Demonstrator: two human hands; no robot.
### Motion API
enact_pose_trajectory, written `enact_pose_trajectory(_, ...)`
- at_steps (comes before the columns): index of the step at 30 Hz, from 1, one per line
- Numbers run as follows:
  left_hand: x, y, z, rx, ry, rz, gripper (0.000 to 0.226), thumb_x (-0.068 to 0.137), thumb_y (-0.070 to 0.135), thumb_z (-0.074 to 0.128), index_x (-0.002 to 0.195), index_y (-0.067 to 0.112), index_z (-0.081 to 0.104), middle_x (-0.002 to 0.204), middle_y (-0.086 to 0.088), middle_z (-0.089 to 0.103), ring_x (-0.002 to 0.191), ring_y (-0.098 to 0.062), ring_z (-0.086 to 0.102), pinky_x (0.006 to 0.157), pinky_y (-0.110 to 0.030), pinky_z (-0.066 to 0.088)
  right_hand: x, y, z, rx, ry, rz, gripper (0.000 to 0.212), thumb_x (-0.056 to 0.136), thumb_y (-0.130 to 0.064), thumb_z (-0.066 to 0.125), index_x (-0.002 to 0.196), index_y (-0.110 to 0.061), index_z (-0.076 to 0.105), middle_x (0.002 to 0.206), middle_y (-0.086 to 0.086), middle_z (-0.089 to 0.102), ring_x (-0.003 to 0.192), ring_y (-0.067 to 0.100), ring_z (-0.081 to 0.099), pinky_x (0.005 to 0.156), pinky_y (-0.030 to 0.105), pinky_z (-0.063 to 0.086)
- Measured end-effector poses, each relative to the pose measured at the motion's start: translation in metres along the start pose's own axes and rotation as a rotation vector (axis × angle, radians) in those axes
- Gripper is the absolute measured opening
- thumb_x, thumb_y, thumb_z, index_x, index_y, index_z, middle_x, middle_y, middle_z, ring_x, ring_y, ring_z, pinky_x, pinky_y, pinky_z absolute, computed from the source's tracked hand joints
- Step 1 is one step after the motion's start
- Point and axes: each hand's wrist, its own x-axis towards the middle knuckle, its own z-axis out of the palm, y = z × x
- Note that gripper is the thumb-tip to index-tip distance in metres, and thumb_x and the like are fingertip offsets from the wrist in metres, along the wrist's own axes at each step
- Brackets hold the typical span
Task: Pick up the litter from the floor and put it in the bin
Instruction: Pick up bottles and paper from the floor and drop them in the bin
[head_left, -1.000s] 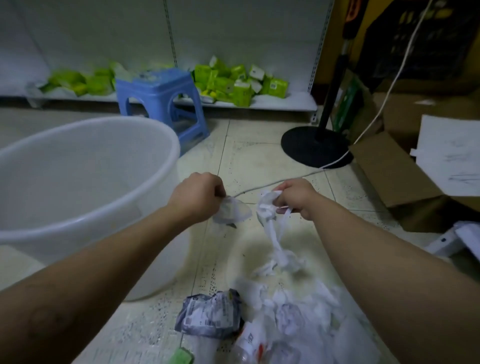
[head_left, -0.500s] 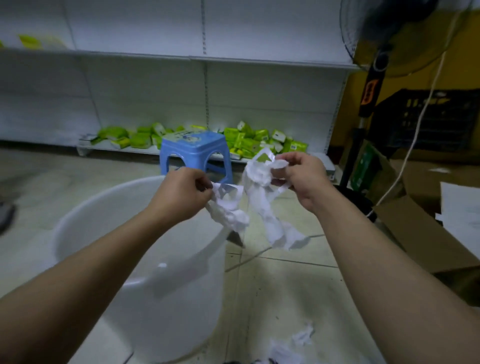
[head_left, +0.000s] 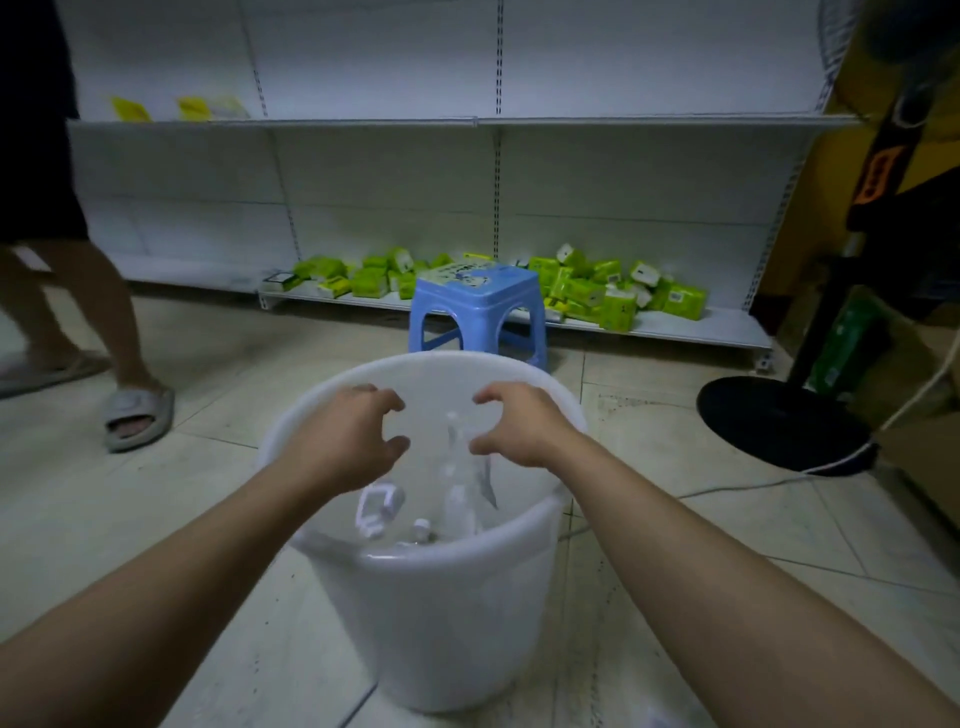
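Both hands hover over the mouth of the white bin (head_left: 431, 613), which stands on the tiled floor (head_left: 156, 519) in front of the blue stool (head_left: 480, 306). The left hand (head_left: 348, 441) and the right hand (head_left: 524, 428) have their fingers spread and released, holding nothing. Pale paper litter (head_left: 470, 483) sits inside the bin below them, beside a white scrap (head_left: 376, 512). Releasing well means letting go over the centre of the opening, clear of the rim, so nothing catches or spills back onto the floor.

Dim cool light, soft blur, bowed edges.
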Motion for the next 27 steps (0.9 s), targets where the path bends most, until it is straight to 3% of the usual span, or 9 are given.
enact_pose_trajectory(5, 0.002, 0.017, 0.007, -0.076, -0.04, 0.137, 0.056, 0.077, 0.048, 0.067, 0.128, 0.028, 0.052, 0.131, 0.002, 0.057, 0.119, -0.017, 0.051, 0.099, -0.036, 0.041, -0.009, -0.001, -0.026, -0.215, -0.027, -0.079, 0.081, 0.067, -0.037, 0.082, 0.139, -0.033, 0.045, 0.146, -0.005, 0.047, 0.132, 0.018, 0.044, 0.108, 0.039, 0.039)
enact_pose_trajectory(13, -0.005, 0.12, 0.028, -0.158, -0.002, 0.521, 0.059, 0.079, 0.051, 0.062, 0.13, 0.024, 0.051, 0.134, -0.004, 0.054, 0.124, -0.023, 0.045, 0.098, -0.038, 0.042, -0.06, 0.052, -0.097, -0.409, -0.038, -0.1, 0.084, 0.071, -0.041, 0.078, 0.144, -0.03, 0.037, 0.149, -0.004, 0.043, 0.134, 0.019, 0.042, 0.108, 0.033, 0.034)
enact_pose_trajectory(19, -0.042, 0.187, 0.071, -0.192, -0.008, 0.734, 0.05, 0.084, 0.041, 0.058, 0.128, 0.02, 0.051, 0.13, -0.003, 0.055, 0.122, -0.021, 0.046, 0.093, -0.039, 0.047, -0.133, 0.153, -0.112, -0.425, -0.072, 0.085, 0.093, 0.072, -0.051, 0.074, 0.149, -0.033, 0.024, 0.155, -0.005, 0.032, 0.141, 0.017, 0.031, 0.11, 0.03, 0.027)
enact_pose_trajectory(23, -0.087, 0.206, 0.127, 0.036, -0.219, 0.943, 0.048, 0.085, 0.041, 0.057, 0.127, 0.02, 0.049, 0.125, -0.004, 0.055, 0.111, -0.023, 0.053, 0.08, -0.037, 0.05, -0.175, 0.22, -0.073, -0.425, -0.2, 0.183, 0.092, 0.072, -0.053, 0.073, 0.149, -0.032, 0.024, 0.156, -0.002, 0.03, 0.142, 0.019, 0.03, 0.114, 0.039, 0.03)
enact_pose_trajectory(27, -0.108, 0.208, 0.181, 0.117, -0.576, 0.722, 0.057, 0.084, 0.045, 0.06, 0.133, 0.022, 0.044, 0.127, -0.005, 0.054, 0.111, -0.025, 0.054, 0.083, -0.036, 0.046, -0.212, 0.273, -0.024, -0.39, -0.351, 0.28, 0.089, 0.074, -0.052, 0.071, 0.148, -0.033, 0.026, 0.158, 0.003, 0.025, 0.144, 0.023, 0.025, 0.115, 0.044, 0.028)
